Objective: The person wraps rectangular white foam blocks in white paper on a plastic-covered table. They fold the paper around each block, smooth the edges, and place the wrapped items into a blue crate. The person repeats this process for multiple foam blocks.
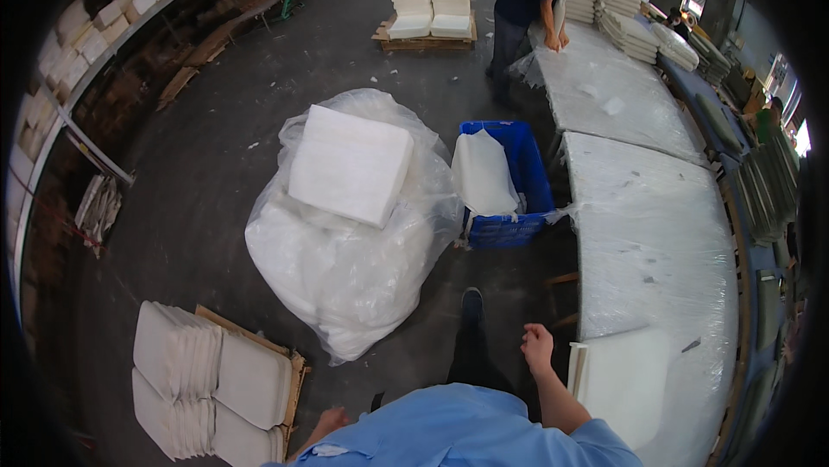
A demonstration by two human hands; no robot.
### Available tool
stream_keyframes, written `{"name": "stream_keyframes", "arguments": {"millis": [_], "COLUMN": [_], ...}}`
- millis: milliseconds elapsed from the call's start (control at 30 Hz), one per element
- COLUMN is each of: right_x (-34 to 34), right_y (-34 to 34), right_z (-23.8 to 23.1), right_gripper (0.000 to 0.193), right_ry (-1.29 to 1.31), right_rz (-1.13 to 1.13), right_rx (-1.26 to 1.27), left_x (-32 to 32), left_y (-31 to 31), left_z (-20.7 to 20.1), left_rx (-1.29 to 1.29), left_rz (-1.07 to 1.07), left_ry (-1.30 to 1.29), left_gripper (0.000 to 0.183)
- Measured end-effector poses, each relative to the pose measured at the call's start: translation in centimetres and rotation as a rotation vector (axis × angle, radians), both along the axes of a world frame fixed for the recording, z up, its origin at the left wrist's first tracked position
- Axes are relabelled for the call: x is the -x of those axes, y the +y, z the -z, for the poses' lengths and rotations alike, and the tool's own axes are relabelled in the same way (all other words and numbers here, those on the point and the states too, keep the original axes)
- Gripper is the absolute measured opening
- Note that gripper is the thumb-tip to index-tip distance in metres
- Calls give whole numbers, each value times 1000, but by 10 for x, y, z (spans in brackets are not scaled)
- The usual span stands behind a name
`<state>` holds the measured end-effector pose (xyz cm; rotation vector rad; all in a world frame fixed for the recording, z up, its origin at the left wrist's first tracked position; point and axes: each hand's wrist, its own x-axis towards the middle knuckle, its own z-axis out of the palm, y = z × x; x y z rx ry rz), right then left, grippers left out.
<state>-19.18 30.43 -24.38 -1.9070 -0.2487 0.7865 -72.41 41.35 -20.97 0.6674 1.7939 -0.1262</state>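
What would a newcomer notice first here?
The big plastic bag on the floor left of centre, with a white block on top. Next, the bright blue crate to its right, then the plastic-covered table filling the right side, near the person's right hand.

Free floor [263, 320] between bagged bundle [337, 268] and cushion stack [252, 381], blue crate [501, 233] in the way beside wrapped table [648, 216]

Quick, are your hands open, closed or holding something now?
Left hand: can't tell whether open or closed.
Right hand: loosely curled, nothing visible in it; full closure unclear.
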Motion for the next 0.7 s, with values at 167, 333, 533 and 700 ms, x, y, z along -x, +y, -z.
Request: {"name": "stream_keyframes", "arguments": {"millis": [167, 333, 533, 700], "right_x": [-55, -118, -213, -261], "right_y": [131, 261, 389, 463], "right_z": [37, 95, 183, 236], "right_gripper": [13, 19, 14, 19], "right_ry": [-55, -345, -464, -561], "right_rz": [-153, -379, -501, -680], "right_rx": [44, 235, 450, 663], "left_x": [-44, -110, -197, -282], "left_y": [24, 74, 160, 208], "left_z": [0, -21, -56, -77], "left_rx": [153, 278, -125, -72], "left_rz": [-50, -190, -292, -114], "left_ry": [-6, 47, -199, -59], "left_gripper": [48, 56, 62, 56]}}
